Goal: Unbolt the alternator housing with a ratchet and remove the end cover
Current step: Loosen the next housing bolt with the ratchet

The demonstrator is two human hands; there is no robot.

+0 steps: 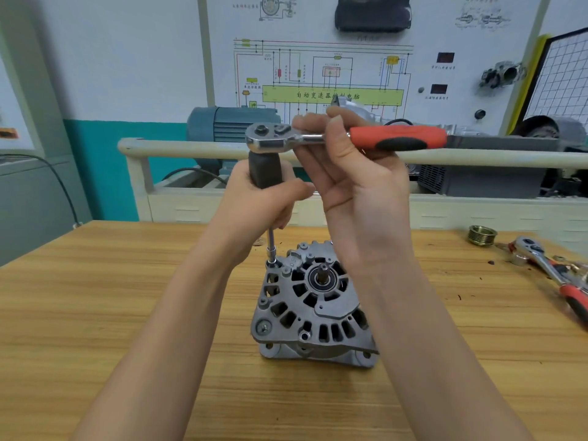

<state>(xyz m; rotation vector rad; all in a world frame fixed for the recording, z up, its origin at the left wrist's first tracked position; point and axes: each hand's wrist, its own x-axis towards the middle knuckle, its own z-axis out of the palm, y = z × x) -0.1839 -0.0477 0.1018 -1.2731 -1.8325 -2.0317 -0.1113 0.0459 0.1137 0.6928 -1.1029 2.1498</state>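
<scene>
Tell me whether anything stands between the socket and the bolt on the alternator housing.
Nothing visible does. The socket on the extension already sits down on the bolt at the housing's far-left corner. The left hand grips the extension's dark handle; the right hand holds the ratchet on top.

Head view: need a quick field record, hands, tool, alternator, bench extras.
left hand: grips dark driver handle, upright
shaft: socket on a bolt at alternator far-left corner
right hand: holds ratchet by its neck, head atop the handle
end cover: on the housing, shaft stub up
bench: second ratchet and pulley at right
</scene>
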